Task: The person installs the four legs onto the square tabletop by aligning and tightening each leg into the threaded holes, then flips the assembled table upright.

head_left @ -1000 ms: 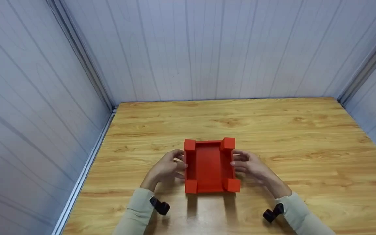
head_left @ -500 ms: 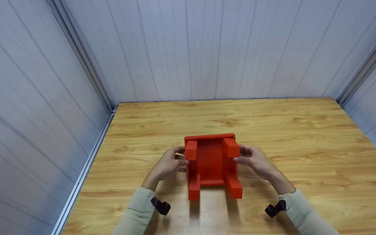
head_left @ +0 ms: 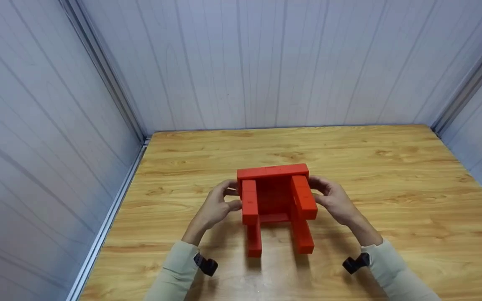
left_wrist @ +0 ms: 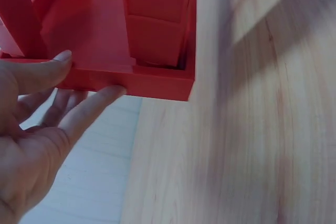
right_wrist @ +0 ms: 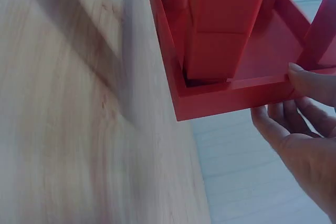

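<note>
A small red four-legged stool (head_left: 273, 171) is held between both hands, tipped so its legs (head_left: 249, 202) point toward me and its hollow underside shows. My left hand (head_left: 219, 205) grips the left edge of its top, the thumb on the rim and the fingers beneath, as the left wrist view shows of the red rim (left_wrist: 157, 85). On the opposite edge my right hand (head_left: 338, 202) pinches the rim (right_wrist: 226, 98) the same way, thumb inside and fingers outside. In the head view the stool partly hides the fingertips of both hands.
A wood-grain table (head_left: 291, 146) lies under the stool and hands. Pale panel walls (head_left: 262, 62) rise behind it and at both sides. Black wrist cameras (head_left: 205, 264) sit on both sleeves.
The stool has tilted: its legs, which pointed up at the camera, now swing down toward me, and its far rim has risen. Both hands keep their hold, the right moving slightly outward.
</note>
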Tool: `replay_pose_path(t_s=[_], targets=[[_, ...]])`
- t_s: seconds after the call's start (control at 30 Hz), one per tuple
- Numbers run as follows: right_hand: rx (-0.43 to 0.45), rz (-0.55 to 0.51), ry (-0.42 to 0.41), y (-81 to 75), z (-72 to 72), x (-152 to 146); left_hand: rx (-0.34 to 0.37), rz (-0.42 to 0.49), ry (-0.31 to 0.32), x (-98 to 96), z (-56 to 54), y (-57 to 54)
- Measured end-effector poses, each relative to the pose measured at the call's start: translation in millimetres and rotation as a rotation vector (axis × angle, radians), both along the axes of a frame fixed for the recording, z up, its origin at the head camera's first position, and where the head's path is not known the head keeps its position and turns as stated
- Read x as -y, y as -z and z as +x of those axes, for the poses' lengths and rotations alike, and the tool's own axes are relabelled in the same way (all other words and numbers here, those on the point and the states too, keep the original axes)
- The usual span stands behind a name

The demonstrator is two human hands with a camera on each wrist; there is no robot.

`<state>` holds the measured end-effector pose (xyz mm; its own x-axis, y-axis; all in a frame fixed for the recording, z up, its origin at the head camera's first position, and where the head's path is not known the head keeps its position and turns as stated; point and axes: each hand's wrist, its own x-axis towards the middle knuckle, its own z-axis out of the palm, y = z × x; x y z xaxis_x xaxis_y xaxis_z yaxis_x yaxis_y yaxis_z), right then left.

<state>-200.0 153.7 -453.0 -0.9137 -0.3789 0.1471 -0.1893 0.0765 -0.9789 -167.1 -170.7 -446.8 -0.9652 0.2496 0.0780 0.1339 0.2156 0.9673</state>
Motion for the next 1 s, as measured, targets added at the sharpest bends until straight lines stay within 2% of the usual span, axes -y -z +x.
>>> replay_pose_path(t_s=[0.17, 0.33, 0.4, 0.5, 0.63, 0.73, 0.87, 1.0], targets=[[-0.063, -0.039, -0.024, -2.7, 0.3, -2.6, -0.137, -0.053, -0.012, -2.4, 2.2, -6.4], [-0.164, -0.089, -0.048, -4.1, 0.8, -4.9, -0.31, -0.113, -0.014, -8.0, 13.2, -27.7], [-0.216, -0.108, -0.063, -3.9, -0.1, -5.4, -0.335, -0.1, -0.002, -9.5, 16.3, -33.3], [-0.292, -0.137, -0.091, -3.6, -2.0, -5.3, -0.344, -0.059, 0.011, -11.5, 16.8, -35.3], [-0.36, -0.153, -0.097, -3.2, -3.6, -4.8, -0.35, -0.034, 0.015, -14.5, 13.2, -32.0], [-0.408, -0.144, -0.087, -2.7, -4.2, -3.9, -0.38, -0.064, -0.008, -16.0, 5.9, -22.6], [-0.485, -0.131, -0.063, -1.2, -5.2, -1.9, -0.462, -0.106, -0.033, -16.8, -2.1, -10.2], [-0.548, -0.146, -0.032, -1.7, -4.6, 1.9, -0.57, -0.099, -0.011, -17.7, -4.8, -5.3]])
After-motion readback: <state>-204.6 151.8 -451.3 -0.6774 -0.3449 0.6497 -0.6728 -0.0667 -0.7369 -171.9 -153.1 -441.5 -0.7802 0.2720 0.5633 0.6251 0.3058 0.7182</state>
